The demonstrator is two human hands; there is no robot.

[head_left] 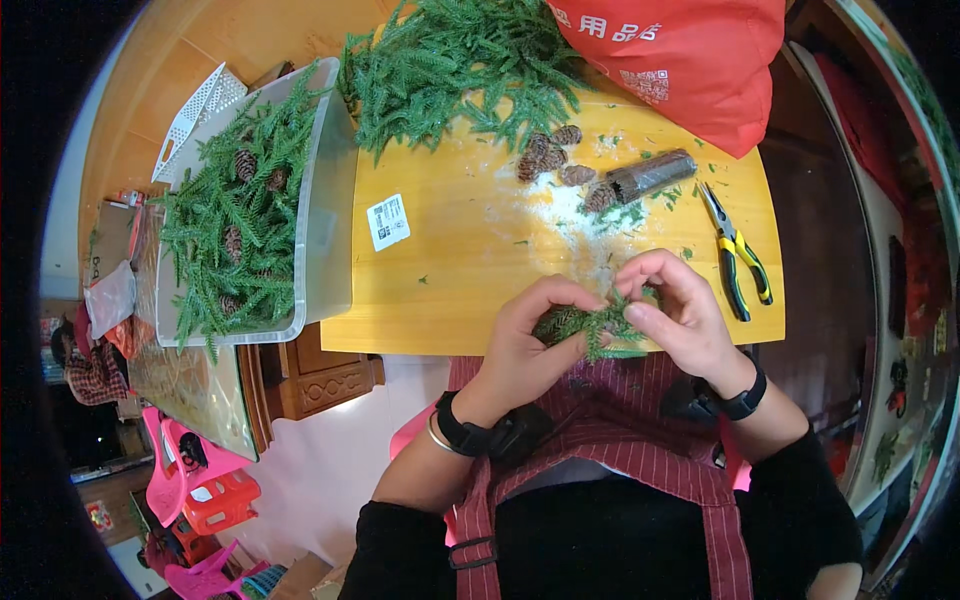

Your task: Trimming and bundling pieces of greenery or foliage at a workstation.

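Observation:
My left hand (528, 338) and my right hand (676, 312) both grip a small bundle of green fir sprigs (590, 326) at the near edge of the yellow table (470, 250). A pine cone seems tucked in the bundle under my left fingers, mostly hidden. My fingertips meet over the top of the sprigs. Both wrists wear black bands.
Loose pine cones (552, 158) and a dark roll (652, 176) lie mid-table, with yellow-handled pliers (738, 256) at the right. A heap of fir branches (450, 60) sits at the back beside a red bag (690, 55). A clear bin (325, 215) of sprigs and cones stands left.

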